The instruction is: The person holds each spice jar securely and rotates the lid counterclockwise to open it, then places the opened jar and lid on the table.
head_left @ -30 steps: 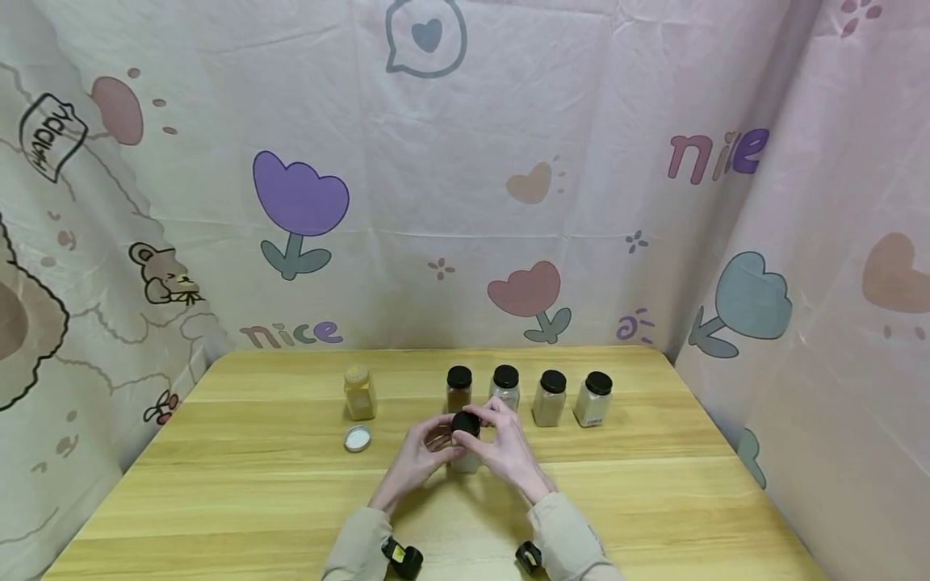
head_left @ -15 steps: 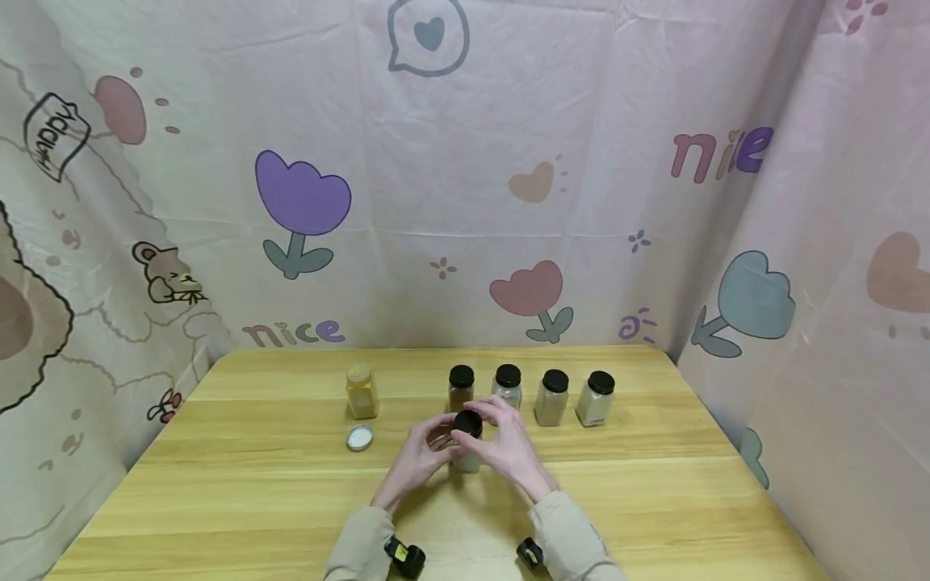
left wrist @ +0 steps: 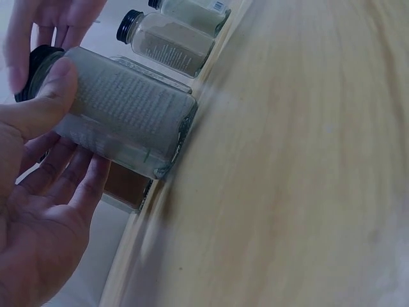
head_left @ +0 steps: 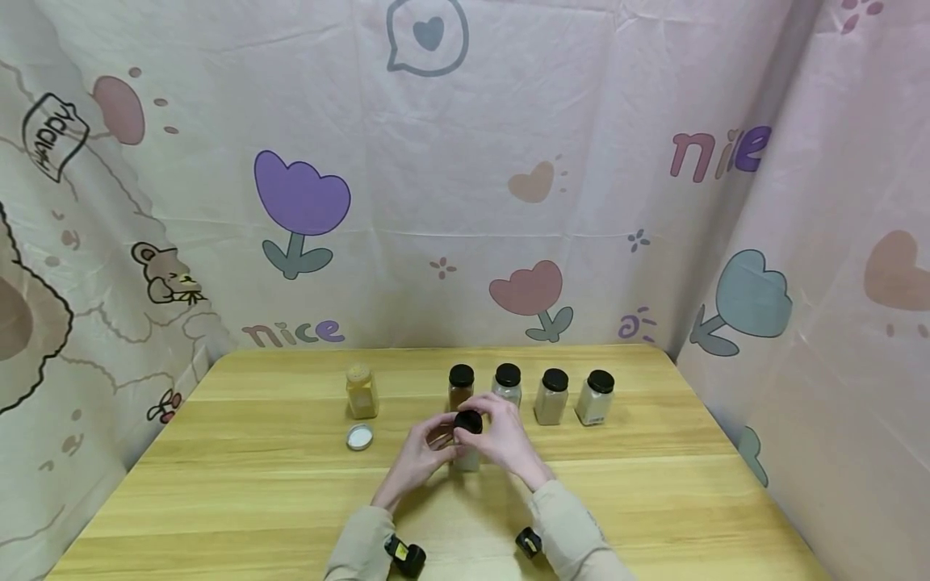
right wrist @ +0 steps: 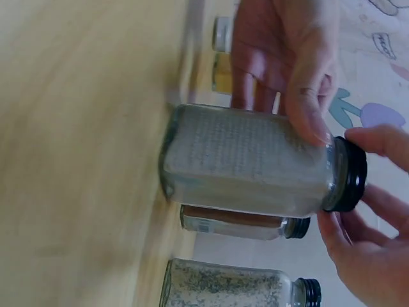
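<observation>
A square glass jar [head_left: 467,461] of pale powder stands upright on the table, topped by a black lid [right wrist: 352,174]. My left hand [head_left: 420,457] holds the jar's body, its thumb and fingers on opposite sides just under the lid in the left wrist view. With thumb and fingers, my right hand [head_left: 507,440] grips the rim of that lid, which sits on the jar's mouth. Behind the two hands is a black-capped jar of brown powder [head_left: 461,395]. A jar of dark-flecked contents [right wrist: 223,286] shows beside it in the right wrist view.
Two more black-capped jars, one [head_left: 551,403] left of the other [head_left: 596,403], stand at the back right. To the left are a yellow jar [head_left: 361,395] with a pale top and a round lid [head_left: 359,437] lying white side up. Printed curtains [head_left: 436,161] surround the wooden table [head_left: 240,484].
My right hand has turned slightly around the lid, its wrist moving a little up and to the right. My left hand and the jar have stayed in place.
</observation>
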`<state>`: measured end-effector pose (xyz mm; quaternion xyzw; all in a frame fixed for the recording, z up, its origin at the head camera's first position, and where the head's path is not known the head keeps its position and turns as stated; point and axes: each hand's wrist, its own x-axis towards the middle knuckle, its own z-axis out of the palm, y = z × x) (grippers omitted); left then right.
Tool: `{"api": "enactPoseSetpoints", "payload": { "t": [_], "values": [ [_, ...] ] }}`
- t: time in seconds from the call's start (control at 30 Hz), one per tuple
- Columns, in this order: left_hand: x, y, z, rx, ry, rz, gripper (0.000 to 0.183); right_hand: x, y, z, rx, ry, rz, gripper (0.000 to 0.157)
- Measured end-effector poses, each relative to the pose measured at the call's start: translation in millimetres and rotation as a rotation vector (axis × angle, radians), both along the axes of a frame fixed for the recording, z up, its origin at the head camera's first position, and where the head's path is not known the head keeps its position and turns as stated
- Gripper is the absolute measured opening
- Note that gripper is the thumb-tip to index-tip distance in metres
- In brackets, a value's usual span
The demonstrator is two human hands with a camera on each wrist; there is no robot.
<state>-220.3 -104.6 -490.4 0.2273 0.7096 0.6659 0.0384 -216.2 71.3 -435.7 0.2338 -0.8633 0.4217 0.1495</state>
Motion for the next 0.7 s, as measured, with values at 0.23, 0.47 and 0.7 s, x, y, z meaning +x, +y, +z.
{"api": "enactPoseSetpoints", "payload": {
  "t": [0.23, 0.47, 0.7],
  "values": [
    [-0.1, -1.0, -0.8, -0.021, 0.005, 0.016, 0.055, 0.4, 5.4, 1.1, -0.026, -0.063, 0.121, 0.036],
    [-0.4, 0.1, -0.7, -0.018, -0.007, 0.01, 0.052, 1.8, 2.6, -5.0, -0.038, -0.029, -0.076, 0.043],
    [-0.3, 0.2, -1.7, -0.01, -0.004, 0.016, 0.05, 3.5, 1.0, -4.0, -0.029, -0.017, -0.105, 0.03]
  ]
}}
